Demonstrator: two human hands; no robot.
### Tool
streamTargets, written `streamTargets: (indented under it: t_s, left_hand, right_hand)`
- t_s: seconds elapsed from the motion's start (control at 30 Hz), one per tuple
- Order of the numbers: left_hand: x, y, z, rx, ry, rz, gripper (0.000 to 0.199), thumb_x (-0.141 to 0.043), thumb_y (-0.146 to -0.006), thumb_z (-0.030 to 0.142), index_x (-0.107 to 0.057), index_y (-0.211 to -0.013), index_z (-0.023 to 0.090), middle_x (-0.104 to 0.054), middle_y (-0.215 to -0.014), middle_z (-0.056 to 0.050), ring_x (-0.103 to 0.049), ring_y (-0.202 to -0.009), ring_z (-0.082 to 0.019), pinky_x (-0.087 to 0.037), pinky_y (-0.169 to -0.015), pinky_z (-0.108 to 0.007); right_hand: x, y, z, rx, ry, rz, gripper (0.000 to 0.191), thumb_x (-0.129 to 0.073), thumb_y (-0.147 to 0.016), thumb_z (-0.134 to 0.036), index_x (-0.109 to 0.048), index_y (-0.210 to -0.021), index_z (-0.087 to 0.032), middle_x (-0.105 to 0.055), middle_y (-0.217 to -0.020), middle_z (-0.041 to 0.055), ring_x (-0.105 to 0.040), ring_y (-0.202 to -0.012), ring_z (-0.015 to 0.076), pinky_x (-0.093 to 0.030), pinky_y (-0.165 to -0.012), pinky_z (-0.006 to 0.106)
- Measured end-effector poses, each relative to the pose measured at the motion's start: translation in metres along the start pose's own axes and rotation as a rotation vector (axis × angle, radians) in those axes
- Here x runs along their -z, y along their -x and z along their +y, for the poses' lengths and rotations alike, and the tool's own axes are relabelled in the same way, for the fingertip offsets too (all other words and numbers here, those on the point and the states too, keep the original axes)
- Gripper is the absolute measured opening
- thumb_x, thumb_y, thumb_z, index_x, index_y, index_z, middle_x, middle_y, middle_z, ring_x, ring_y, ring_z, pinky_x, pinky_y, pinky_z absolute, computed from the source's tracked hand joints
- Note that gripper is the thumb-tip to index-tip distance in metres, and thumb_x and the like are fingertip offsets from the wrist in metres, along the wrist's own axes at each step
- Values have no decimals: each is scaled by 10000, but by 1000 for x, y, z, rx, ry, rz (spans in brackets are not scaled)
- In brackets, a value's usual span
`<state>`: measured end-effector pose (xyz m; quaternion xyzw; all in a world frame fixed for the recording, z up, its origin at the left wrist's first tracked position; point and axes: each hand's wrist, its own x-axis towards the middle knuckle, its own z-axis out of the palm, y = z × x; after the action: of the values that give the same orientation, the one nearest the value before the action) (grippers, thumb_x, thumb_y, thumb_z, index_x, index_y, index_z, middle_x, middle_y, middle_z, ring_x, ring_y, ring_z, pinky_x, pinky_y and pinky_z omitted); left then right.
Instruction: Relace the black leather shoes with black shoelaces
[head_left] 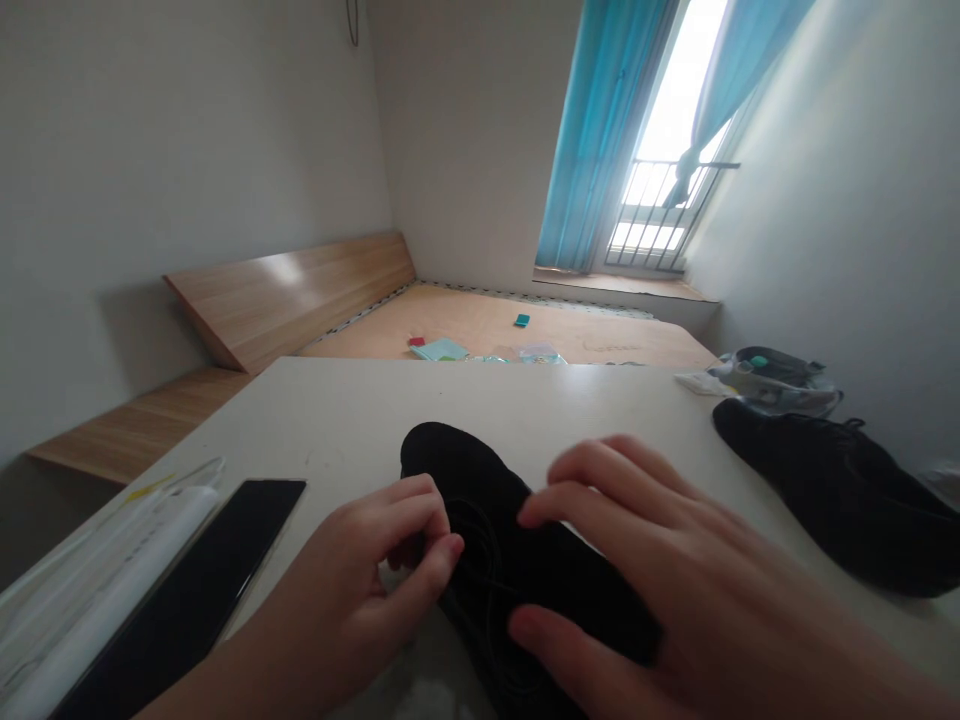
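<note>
A black shoe lies on the white table in front of me, its toe pointing away. Thin black shoelaces loop over its upper and are hard to make out against the dark material. My left hand is at the shoe's left side, thumb and forefinger pinched together on what looks like the shoelace. Over the right side of the shoe is my right hand, slightly blurred, with thumb and fingers apart and nothing visible between them. The fingertips hover at or just above the shoe; contact is unclear.
A second black shoe stands at the right, beside a clear plastic bag. To the left lie a black phone and a white package. Beyond the white table is a bed with small items.
</note>
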<state>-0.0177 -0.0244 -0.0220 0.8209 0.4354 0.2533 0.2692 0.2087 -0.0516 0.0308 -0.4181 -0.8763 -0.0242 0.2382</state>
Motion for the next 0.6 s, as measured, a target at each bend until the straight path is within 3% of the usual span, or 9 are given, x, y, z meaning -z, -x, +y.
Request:
streamTargets:
  t_s: [0.13, 0.23, 0.33, 0.47, 0.53, 0.6]
  left_hand:
    - [1, 1, -6, 27, 70, 44, 331, -400, -910, 307, -431, -601, 191, -507, -663, 14, -504, -639, -131, -385, -588, -242]
    - [6, 1, -9, 32, 183, 46, 390, -334, -918, 303, -470, -570, 190, -537, -649, 9, -544, -659, -143, -409, -627, -249]
    - [9, 0, -9, 78, 226, 51, 410, -307, -917, 299, -476, -560, 193, -534, -624, 16, -552, -641, -143, -407, -614, -251]
    - [11, -2, -8, 87, 230, 15, 424, -284, -928, 315, -464, -564, 192, -516, -620, 25, -540, -612, -132, -400, -600, -248]
    - [13, -4, -7, 88, 210, -9, 453, -269, -938, 322, -473, -556, 191, -525, -617, 24, -545, -610, -129, -397, -600, -246]
    - [16, -7, -5, 96, 159, -53, 475, -274, -939, 328, -499, -545, 189, -549, -611, 22, -560, -607, -129, -390, -595, -245]
  right_hand:
    - [-30, -38, -12, -15, 169, -380, 338, -750, -723, -480, -733, -810, -153, -667, -852, 155, -599, -886, 339, -542, -758, 493]
    - [-51, -45, -14, 53, 196, -517, 219, -737, -740, -337, -739, -759, -119, -662, -873, 178, -580, -934, 335, -513, -832, 481]
    - [-65, -41, -11, 109, 114, -439, 120, -647, -776, -226, -726, -768, -136, -643, -978, 156, -557, -968, 307, -472, -896, 487]
    - [-63, -37, -3, -64, -72, -321, 110, -603, -814, -226, -666, -736, -178, -607, -1061, 85, -522, -1026, 267, -434, -948, 473]
    - [-59, -37, 4, -78, -135, -302, 61, -635, -797, -211, -666, -848, -200, -565, -1193, 65, -474, -1137, 267, -378, -1024, 484]
    - [-59, -36, 9, -21, -104, -285, 308, -692, -762, -234, -642, -1066, -214, -460, -1375, 77, -348, -1293, 316, -275, -1097, 553]
